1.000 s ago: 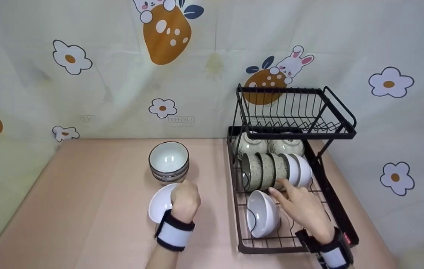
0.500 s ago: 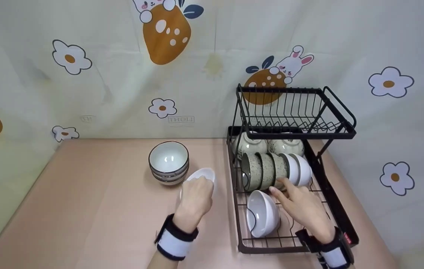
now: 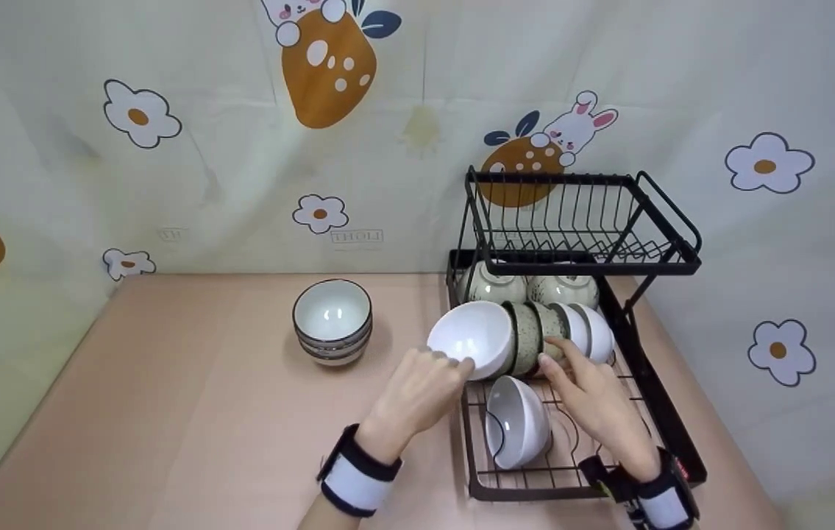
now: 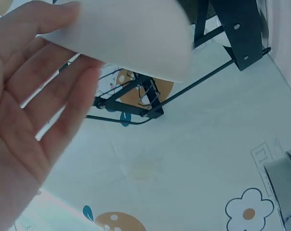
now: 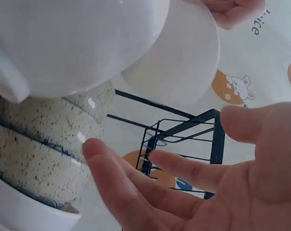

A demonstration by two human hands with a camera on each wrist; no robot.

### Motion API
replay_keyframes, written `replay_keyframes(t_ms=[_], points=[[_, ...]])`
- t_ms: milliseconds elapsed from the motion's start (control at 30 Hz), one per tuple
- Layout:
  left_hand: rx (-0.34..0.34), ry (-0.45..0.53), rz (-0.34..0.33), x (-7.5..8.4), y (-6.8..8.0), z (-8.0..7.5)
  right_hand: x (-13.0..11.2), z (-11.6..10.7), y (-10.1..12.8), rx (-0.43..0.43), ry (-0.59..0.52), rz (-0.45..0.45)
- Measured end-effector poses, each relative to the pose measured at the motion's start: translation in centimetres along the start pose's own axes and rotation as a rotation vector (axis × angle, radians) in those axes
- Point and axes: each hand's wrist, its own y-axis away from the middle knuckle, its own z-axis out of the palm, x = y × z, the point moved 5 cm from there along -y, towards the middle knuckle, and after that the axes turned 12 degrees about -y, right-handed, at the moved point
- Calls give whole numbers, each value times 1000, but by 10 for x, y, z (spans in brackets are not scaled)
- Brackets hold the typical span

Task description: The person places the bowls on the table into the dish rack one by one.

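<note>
My left hand point(image 3: 424, 394), seen from above, pinches a white bowl point(image 3: 470, 337) beside the speckled bowls point(image 3: 527, 335) in the black rack point(image 3: 535, 494). From the left wrist, my thumb lies along its outside; from the right, my right hand point(image 5: 232, 192) spreads its fingers near the speckled bowls.

I count four white bowls point(image 3: 470, 335), three speckled bowls point(image 3: 527, 342) and two patterned bowls point(image 3: 499, 288). I also see one rack point(image 3: 535, 494), one bowl stack point(image 3: 334, 344) and two wristbands point(image 3: 358, 482).
</note>
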Motion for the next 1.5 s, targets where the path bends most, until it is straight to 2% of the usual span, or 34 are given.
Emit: replay_keyframes(t_ms=[133,333,467,700,967,1133,1300,1400,1500], points=[[56,-56,70,9,-2,-4,-4,-3,1,27,-80,0],[156,-97,132,19,-5,-9,-7,-4,2,21,-186,11],[208,-104,148,23,-6,-11,-5,-3,2,4,-288,41],[236,-119,176,31,-7,-9,-3,-1,2,-21,-536,120],[284,-87,161,35,-9,-10,-5,-2,2,-35,-690,179],[295,-42,123,34,-11,-12,-7,-7,2,-2,-697,155],[292,-40,63,31,-11,-12,-6,-16,2,59,-625,125],[248,-36,22,30,-11,-7,-3,-22,2,85,-563,117],[152,-15,-13,30,-11,1,-1,-28,2,102,-481,107]])
